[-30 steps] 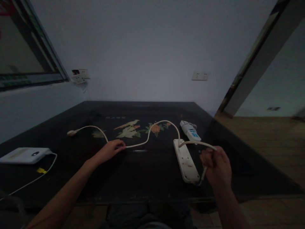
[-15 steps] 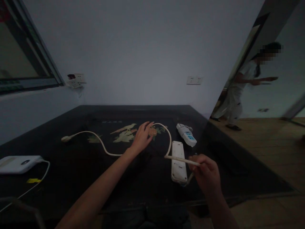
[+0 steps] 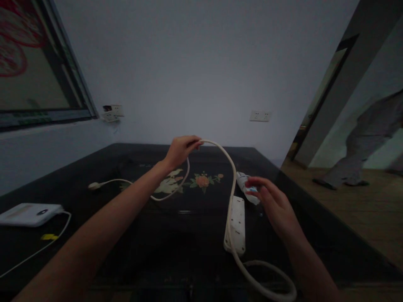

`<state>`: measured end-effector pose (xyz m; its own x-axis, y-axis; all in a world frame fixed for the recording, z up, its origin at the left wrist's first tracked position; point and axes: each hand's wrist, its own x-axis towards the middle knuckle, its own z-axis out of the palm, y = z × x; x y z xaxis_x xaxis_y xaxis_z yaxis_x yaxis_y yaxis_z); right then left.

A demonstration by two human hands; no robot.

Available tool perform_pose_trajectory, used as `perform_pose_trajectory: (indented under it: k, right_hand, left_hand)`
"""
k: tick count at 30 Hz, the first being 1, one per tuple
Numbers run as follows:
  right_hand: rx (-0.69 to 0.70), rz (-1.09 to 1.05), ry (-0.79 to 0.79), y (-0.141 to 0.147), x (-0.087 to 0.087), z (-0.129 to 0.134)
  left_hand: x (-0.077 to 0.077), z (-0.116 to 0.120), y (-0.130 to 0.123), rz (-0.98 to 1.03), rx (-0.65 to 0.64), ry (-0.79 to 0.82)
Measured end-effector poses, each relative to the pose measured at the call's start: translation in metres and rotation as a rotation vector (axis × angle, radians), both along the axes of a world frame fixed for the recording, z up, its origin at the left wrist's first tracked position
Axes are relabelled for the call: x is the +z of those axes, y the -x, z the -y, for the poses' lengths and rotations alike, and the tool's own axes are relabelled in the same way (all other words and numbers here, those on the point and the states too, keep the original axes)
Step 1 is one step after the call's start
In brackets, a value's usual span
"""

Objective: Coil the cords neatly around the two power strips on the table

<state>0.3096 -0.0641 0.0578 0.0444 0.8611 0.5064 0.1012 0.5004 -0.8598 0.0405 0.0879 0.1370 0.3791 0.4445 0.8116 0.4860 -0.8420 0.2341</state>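
A white power cord [image 3: 233,176] is pinched in my left hand [image 3: 183,150], raised above the dark table. From there it arches right, passes over a white power strip [image 3: 238,222] and loops at the table's front edge. Its other stretch runs left along the tabletop to a plug [image 3: 93,186]. My right hand [image 3: 275,203] is off the cord, fingers apart and partly curled, to the right of the strip. Behind its fingertips lies a second white power strip [image 3: 247,188] with blue sockets, its cord wound around it; the hand hides part of it.
On the left of the black table [image 3: 189,251] lies a white device [image 3: 31,214] with a thin cable, near a yellow tag [image 3: 49,237]. Wall sockets [image 3: 260,115] are behind the table. At the right, a person's legs [image 3: 362,147] show on the wooden floor.
My left hand has closed on the cord and lifted it off the table. My right hand has let the cord go, and a loop now hangs near the front edge. The person moved right.
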Motion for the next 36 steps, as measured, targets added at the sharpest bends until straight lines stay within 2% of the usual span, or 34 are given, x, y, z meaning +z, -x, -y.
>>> perform_pose_trajectory:
  k: [1,2,5,8,10,12,15,17,19,21,23,25,28,32,34,36]
  right_hand:
    - [-0.021,0.000,-0.002,0.008,0.013,-0.010]
    - [0.040,0.014,0.004,0.016,0.026,-0.019]
    - [0.385,0.095,0.101,0.040,0.057,-0.034]
    - [0.662,0.202,0.172,0.050,0.065,-0.035]
    - [0.704,0.254,0.179,0.044,0.057,-0.034]
    - [0.625,0.348,0.182,0.032,0.039,-0.032]
    - [0.453,0.629,0.179,0.014,-0.002,-0.029]
    - [0.386,0.816,0.172,0.009,-0.033,-0.026]
    - [0.316,1.001,0.197,0.014,-0.061,-0.024]
    - [0.127,1.125,0.154,0.026,-0.083,-0.027]
    - [-0.059,1.197,0.114,0.040,-0.095,-0.035]
    - [-0.175,1.238,0.125,0.052,-0.100,-0.045]
    - [-0.200,1.244,0.169,0.060,-0.098,-0.062]
    - [-0.148,1.189,0.165,0.050,-0.083,-0.075]
    - [-0.067,1.028,0.154,0.039,-0.072,-0.076]
    - [0.070,0.713,0.183,0.027,-0.058,-0.073]
  left_hand:
    - [0.018,0.003,0.003,-0.022,0.003,-0.060]
    - [0.036,0.006,0.006,-0.027,0.023,-0.109]
    - [0.081,0.011,0.015,-0.039,0.106,-0.188]
    - [0.118,0.013,0.026,-0.086,0.196,-0.224]
    - [0.140,0.013,0.034,-0.129,0.211,-0.250]
    - [0.161,0.013,0.041,-0.149,0.186,-0.290]
    - [0.188,0.012,0.052,-0.175,0.130,-0.384]
    - [0.202,0.012,0.058,-0.178,0.160,-0.438]
    - [0.212,0.012,0.061,-0.159,0.233,-0.444]
    - [0.219,0.014,0.064,-0.154,0.305,-0.435]
    - [0.225,0.015,0.067,-0.176,0.340,-0.432]
    - [0.229,0.013,0.069,-0.160,0.340,-0.438]
    - [0.234,0.007,0.073,-0.096,0.314,-0.414]
    - [0.234,-0.004,0.079,0.005,0.293,-0.339]
    - [0.229,-0.012,0.086,0.076,0.316,-0.272]
    - [0.222,-0.020,0.095,0.116,0.361,-0.196]
